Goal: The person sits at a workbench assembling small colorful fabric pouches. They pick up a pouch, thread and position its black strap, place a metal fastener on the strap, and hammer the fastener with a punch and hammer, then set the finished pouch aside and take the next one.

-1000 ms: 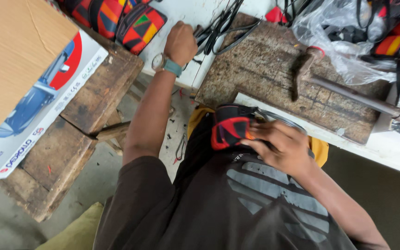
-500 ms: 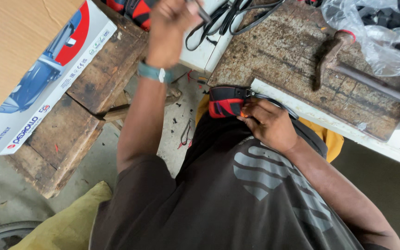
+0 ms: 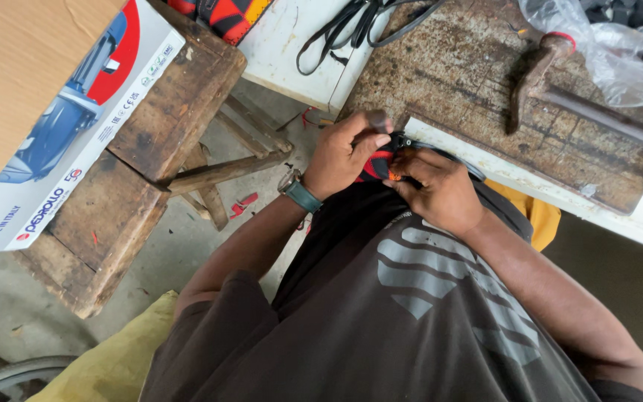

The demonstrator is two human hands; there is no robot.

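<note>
left hand [image 3: 347, 152]: bent over the near edge of the wooden block, fingers [image 3: 378, 140] curled together and pressed down on the red-and-black piece; whether a small tool sits inside the grip cannot be told.
right hand [image 3: 440, 190]: just beside the left hand, on the side away from the cardboard box, fingers pinching the same piece from below the block's edge, thumb tip touching it.
red-and-black piece [image 3: 375, 165]: a small fabric or leather part, held in the lap right against the near edge of the wooden block, mostly hidden between the two hands.
long axis: the piece seems to run along the block's edge, from one hand across to the other; too little shows to be sure.
nearer hand: both touch it; the left covers it from above, the right grips its end.
wooden block [image 3: 485, 82]: worn and scarred, lying on the white surface [image 3: 292, 45] beyond the hands.
hammer [image 3: 552, 74]: rests on the block, well apart from both hands.
cardboard box [image 3: 46, 112]: sits on a wooden stool [image 3: 150, 164], well apart from the left hand.
</note>
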